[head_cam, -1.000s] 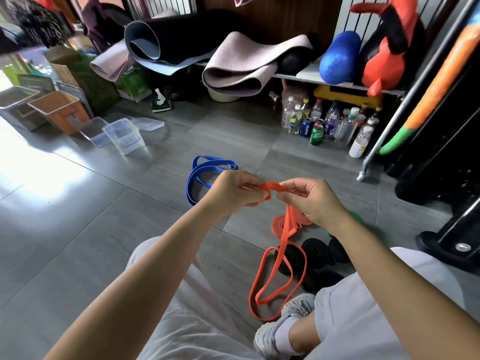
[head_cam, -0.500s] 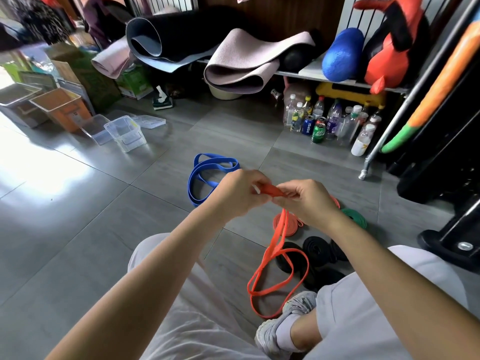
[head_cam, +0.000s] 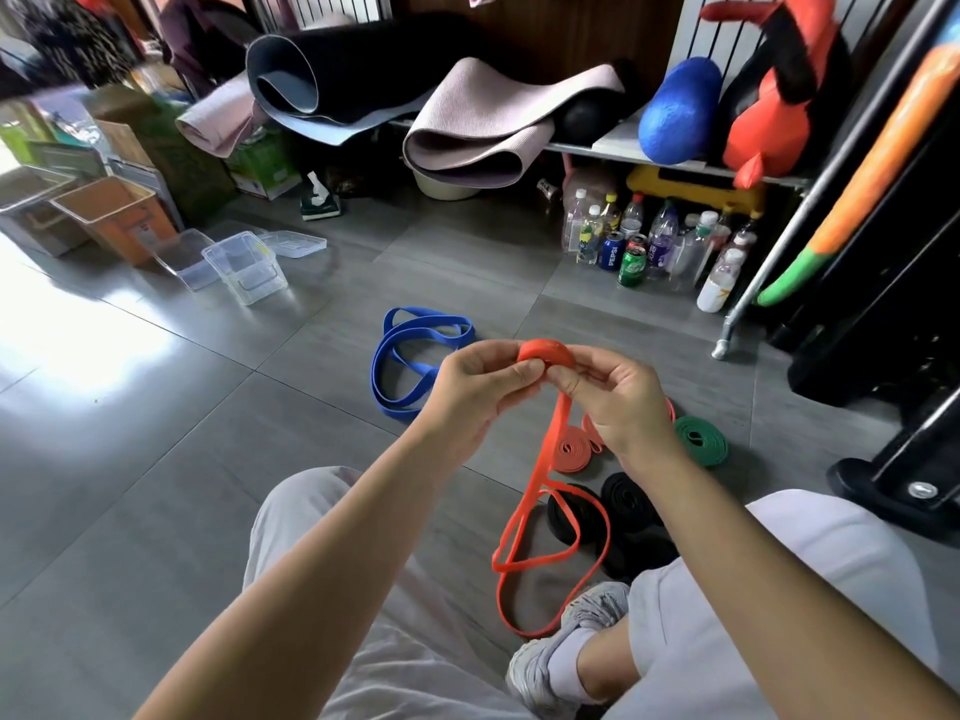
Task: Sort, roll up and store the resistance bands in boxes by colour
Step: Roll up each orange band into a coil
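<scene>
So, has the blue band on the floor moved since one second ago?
No. The blue band still lies with its near end just beyond the same floor tile joint.

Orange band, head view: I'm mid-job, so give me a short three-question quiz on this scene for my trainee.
1. True or false: the blue band is rolled up tight.
2. The left hand and right hand hold the orange band. Which fits? A: fully rolled. B: a small roll at the top, the rest hanging loose. C: not rolled at all.
3. Fill in: the rolled bands nearest the shoe are ____ in colour.

Key: 1 false, it lies in loose loops. 2 B. 3 black.
</scene>
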A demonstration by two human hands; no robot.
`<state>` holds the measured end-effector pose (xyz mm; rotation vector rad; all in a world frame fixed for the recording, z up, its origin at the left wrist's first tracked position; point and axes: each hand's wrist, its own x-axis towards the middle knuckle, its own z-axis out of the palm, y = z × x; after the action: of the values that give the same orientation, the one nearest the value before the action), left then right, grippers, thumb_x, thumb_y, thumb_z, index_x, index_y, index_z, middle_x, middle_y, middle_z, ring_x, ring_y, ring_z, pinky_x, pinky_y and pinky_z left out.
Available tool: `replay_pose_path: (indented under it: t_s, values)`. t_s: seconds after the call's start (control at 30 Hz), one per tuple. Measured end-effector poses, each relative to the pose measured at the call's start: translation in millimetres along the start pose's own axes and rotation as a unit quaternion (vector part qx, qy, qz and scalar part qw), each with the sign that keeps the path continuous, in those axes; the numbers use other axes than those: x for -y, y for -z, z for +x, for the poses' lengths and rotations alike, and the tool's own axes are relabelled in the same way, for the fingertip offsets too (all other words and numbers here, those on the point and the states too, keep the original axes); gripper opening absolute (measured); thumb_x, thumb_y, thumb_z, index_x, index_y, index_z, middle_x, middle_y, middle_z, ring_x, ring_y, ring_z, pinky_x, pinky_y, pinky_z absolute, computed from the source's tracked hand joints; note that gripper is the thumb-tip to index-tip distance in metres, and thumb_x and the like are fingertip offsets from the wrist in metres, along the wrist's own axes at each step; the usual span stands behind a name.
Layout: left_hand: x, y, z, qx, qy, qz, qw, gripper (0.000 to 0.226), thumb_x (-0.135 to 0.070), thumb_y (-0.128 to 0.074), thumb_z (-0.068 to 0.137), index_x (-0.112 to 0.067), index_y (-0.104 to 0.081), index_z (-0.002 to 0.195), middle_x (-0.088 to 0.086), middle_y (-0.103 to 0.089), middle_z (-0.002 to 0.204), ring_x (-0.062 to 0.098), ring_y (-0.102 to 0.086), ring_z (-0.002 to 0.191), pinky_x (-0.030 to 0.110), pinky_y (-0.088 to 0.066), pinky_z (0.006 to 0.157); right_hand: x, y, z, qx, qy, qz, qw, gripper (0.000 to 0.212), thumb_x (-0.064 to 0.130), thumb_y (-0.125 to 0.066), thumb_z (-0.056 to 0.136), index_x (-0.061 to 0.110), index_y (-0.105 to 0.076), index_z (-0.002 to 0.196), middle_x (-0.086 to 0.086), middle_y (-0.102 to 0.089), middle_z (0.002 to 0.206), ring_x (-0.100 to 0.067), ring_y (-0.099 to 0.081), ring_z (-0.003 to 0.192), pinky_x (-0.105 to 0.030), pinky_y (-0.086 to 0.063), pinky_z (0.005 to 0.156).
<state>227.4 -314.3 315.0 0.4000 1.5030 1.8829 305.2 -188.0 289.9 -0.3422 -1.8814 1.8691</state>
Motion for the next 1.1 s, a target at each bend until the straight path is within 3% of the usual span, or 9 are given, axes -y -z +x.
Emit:
replay_pose_path:
  t_s: [0.1, 0.23, 0.37, 0.43, 0.67, 0.8, 0.9, 0.97, 1.1]
  values:
    - [0, 3, 5, -0.024, -0.025, 0.199, 0.979, 0.016, 0.001, -0.065, 0.084, -0.005, -0.066, 0.099, 0.005, -0.067, 0.084, 0.014, -0.064, 0.076, 0.024, -0.056, 0.073, -2, 5, 0, 0.022, 0.017, -0.086, 0.996, 0.028, 0.001, -0.068, 0.081, 0.027, -0.068, 0.089, 0.012, -0.071, 0.079, 0.001, -0.065, 0.074, -0.015, -0.051, 0.076]
    - [-14, 4, 11, 0.028, -0.172, 0.614, 0.770, 0.021, -0.022, -0.068, 0.083, -0.019, -0.067, 0.104, -0.002, -0.063, 0.094, 0.013, -0.057, 0.079, 0.025, -0.045, 0.069, 2, 11, 8, 0.068, 0.021, -0.263, 0.962, 0.019, 0.010, -0.069, 0.081, 0.025, -0.073, 0.092, 0.011, -0.070, 0.076, 0.002, -0.062, 0.070, -0.016, -0.047, 0.070]
    - [-34, -2, 17, 0.049, -0.153, 0.704, 0.691, 0.018, -0.026, -0.063, 0.086, -0.020, -0.067, 0.103, -0.003, -0.067, 0.096, 0.015, -0.058, 0.082, 0.024, -0.038, 0.066, 6, 8, 14, 0.071, 0.016, -0.316, 0.946, 0.015, 0.014, -0.072, 0.080, 0.020, -0.074, 0.094, 0.005, -0.071, 0.078, -0.009, -0.064, 0.076, -0.022, -0.048, 0.073]
    - [-39, -4, 18, 0.050, -0.163, 0.688, 0.705, 0.017, -0.024, -0.064, 0.086, -0.018, -0.067, 0.101, -0.002, -0.067, 0.092, 0.015, -0.058, 0.082, 0.025, -0.041, 0.068, 8, 10, 15, 0.052, 0.005, -0.251, 0.966, 0.017, 0.008, -0.073, 0.077, 0.020, -0.073, 0.090, 0.002, -0.071, 0.081, -0.012, -0.066, 0.078, -0.025, -0.052, 0.079]
    - [-28, 5, 17, 0.013, -0.124, 0.310, 0.942, 0.020, -0.001, -0.066, 0.083, -0.021, -0.065, 0.082, -0.010, -0.069, 0.070, 0.010, -0.066, 0.069, 0.029, -0.056, 0.074, 20, 18, 13, 0.036, 0.018, -0.106, 0.994, 0.025, 0.002, -0.071, 0.077, 0.025, -0.069, 0.088, 0.015, -0.068, 0.076, 0.008, -0.062, 0.066, -0.010, -0.049, 0.066]
    - [-13, -1, 13, 0.055, -0.085, 0.074, 0.992, 0.017, 0.002, -0.054, 0.090, -0.008, -0.065, 0.097, 0.001, -0.071, 0.082, 0.012, -0.064, 0.077, 0.025, -0.054, 0.081, 18, 11, 14, 0.015, 0.017, -0.048, 0.999, 0.030, -0.001, -0.069, 0.077, 0.019, -0.067, 0.100, 0.018, -0.070, 0.075, 0.007, -0.064, 0.072, -0.010, -0.048, 0.071]
    - [-7, -4, 12, 0.051, -0.048, 0.004, 0.998, 0.017, 0.002, -0.052, 0.090, -0.007, -0.065, 0.097, 0.001, -0.070, 0.080, 0.009, -0.061, 0.072, 0.022, -0.052, 0.075, 14, 11, 15, 0.016, 0.019, -0.049, 0.999, 0.026, 0.000, -0.069, 0.078, 0.021, -0.068, 0.092, 0.017, -0.071, 0.074, 0.003, -0.066, 0.074, -0.013, -0.050, 0.073]
    - [-9, -3, 14, 0.020, -0.057, 0.139, 0.988, 0.013, -0.001, -0.058, 0.089, -0.010, -0.063, 0.096, 0.002, -0.067, 0.079, 0.010, -0.059, 0.069, 0.026, -0.050, 0.068, 12, 14, 16, 0.030, 0.029, -0.095, 0.995, 0.027, 0.000, -0.069, 0.078, 0.023, -0.068, 0.093, 0.010, -0.071, 0.079, 0.001, -0.065, 0.073, -0.016, -0.052, 0.073]
    - [-26, -1, 16, 0.010, -0.158, 0.532, 0.832, 0.025, -0.015, -0.069, 0.082, -0.015, -0.065, 0.106, -0.006, -0.064, 0.090, 0.014, -0.060, 0.078, 0.027, -0.048, 0.075, 10, 20, 19, 0.072, 0.019, -0.206, 0.976, 0.026, 0.006, -0.071, 0.080, 0.031, -0.070, 0.086, 0.004, -0.072, 0.083, -0.003, -0.066, 0.076, -0.025, -0.052, 0.075]
